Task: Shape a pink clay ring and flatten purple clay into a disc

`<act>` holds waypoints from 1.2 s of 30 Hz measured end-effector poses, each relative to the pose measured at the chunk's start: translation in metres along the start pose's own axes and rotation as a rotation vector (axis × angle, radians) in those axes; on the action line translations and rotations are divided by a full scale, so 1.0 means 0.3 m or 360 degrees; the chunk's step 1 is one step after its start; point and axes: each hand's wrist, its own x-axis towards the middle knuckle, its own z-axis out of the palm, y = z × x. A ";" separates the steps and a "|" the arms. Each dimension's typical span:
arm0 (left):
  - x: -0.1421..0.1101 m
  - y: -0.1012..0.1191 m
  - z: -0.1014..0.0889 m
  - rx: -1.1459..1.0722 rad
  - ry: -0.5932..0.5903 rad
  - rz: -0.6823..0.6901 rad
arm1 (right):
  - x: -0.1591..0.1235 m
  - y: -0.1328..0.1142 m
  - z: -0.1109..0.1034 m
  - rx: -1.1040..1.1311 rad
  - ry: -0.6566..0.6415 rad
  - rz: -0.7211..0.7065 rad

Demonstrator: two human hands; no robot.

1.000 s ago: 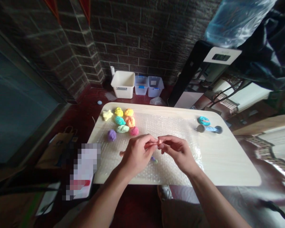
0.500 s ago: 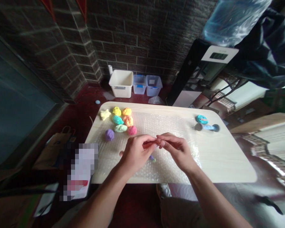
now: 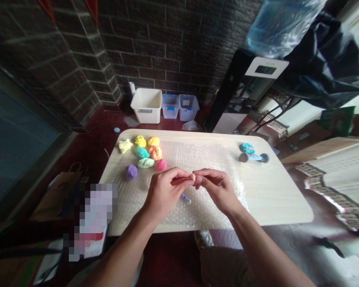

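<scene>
Smooth wood-grained bench (image 3: 275, 187), glossy plastic bubble wrap (image 3: 200, 155), matt wrinkled orange lump (image 3: 155, 153), rough brick wall (image 3: 173, 48) at twelve o'clock

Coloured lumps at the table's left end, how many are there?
8: pale yellow lump, yellow lump and yellow-orange lump at the back; teal lump and orange lump before them; mint lump and pink lump nearer; purple lump nearest. The left hand may hide more.

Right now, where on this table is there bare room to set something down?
The table shows bare wood right of the bubble wrap, nearer than the dumbbell-shaped object. The wrap beyond the left hand and right hand looks open too, between the pink lump and teal disc. Crowded: far left, among the colored lumps.
</scene>
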 end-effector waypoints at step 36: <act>-0.031 0.099 -0.002 -0.0077 0.0022 0.0146 | -0.056 -0.097 0.063 -0.0361 0.0096 -0.0591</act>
